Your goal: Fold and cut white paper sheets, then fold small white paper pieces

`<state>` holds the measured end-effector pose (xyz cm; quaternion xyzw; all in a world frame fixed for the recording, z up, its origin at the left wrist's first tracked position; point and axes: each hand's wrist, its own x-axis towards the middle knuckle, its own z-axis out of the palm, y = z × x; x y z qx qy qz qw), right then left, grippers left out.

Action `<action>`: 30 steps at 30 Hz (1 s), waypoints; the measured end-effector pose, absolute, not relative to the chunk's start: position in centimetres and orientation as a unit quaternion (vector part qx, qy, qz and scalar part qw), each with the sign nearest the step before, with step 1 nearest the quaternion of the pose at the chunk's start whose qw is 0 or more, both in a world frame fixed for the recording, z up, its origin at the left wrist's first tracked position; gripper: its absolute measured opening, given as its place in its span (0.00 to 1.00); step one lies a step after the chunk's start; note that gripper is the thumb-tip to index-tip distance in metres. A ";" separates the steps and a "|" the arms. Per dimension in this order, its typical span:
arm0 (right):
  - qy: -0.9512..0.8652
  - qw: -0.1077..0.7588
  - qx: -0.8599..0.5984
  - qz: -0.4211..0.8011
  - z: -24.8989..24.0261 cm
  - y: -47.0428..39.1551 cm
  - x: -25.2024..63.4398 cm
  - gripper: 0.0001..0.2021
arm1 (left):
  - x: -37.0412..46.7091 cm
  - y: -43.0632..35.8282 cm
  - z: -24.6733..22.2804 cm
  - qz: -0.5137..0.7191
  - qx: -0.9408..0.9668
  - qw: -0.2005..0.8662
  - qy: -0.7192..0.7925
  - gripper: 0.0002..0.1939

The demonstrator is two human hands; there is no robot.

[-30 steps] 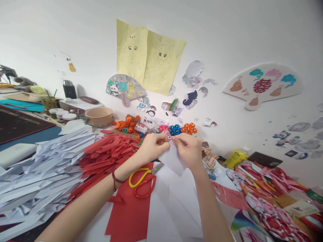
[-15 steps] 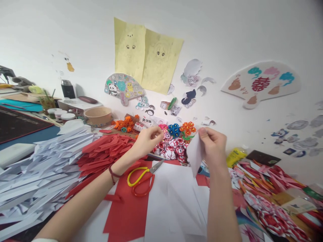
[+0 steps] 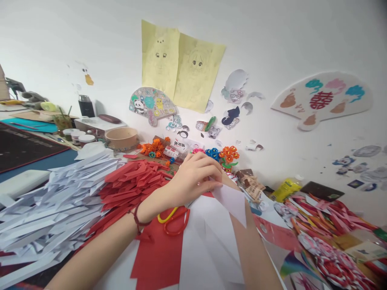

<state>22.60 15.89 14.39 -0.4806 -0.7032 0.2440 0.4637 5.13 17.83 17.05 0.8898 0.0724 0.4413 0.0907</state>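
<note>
My left hand (image 3: 195, 175) is closed at the middle, its thumb and fingers pinching the upper left end of a small white paper piece (image 3: 231, 201). Behind it is my right hand, mostly hidden; only the forearm and part near the wrist show, so its fingers cannot be seen. Below the hands lie white sheets (image 3: 208, 241) and a red sheet (image 3: 159, 257). Scissors (image 3: 177, 221) with yellow and red handles rest on them, their blades hidden by my left hand and wrist.
Folded white strips (image 3: 60, 209) and red strips (image 3: 136, 181) are heaped at the left. Paper flowers (image 3: 229, 154), a round tan container (image 3: 121, 138) and a yellow bottle (image 3: 286, 188) stand near the wall. Colourful strips (image 3: 320, 213) lie at the right.
My right hand has moved left behind my left hand, bringing the white paper along. My left hand has shifted right and now pinches the paper. The view has turned slightly.
</note>
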 end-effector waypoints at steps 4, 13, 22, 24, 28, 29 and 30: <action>-0.700 0.484 -0.458 0.256 16.1 15.5 22.5 0.15 | 4.9 17.9 17.3 0.435 0.886 0.107 0.118 0.07; -0.692 0.473 -0.512 0.189 18.7 11.9 24.7 0.14 | 5.4 18.4 16.8 0.429 0.866 0.141 0.215 0.07; -0.692 0.503 -0.519 0.002 18.3 12.5 22.1 0.03 | 5.7 18.6 16.1 0.396 0.863 0.178 0.257 0.12; -0.689 0.509 -0.516 0.004 18.4 12.4 22.1 0.04 | 5.8 18.5 16.0 0.407 0.865 0.160 0.248 0.14; -0.668 0.519 -0.525 0.100 18.6 12.6 22.4 0.15 | 5.9 18.5 15.8 0.452 0.855 0.130 0.218 0.13; -0.662 0.524 -0.521 0.128 18.6 12.7 22.5 0.17 | 6.0 18.5 15.7 0.462 0.852 0.126 0.212 0.12; -0.657 0.527 -0.517 0.153 18.5 12.9 22.7 0.18 | 6.0 18.6 15.7 0.473 0.848 0.122 0.208 0.13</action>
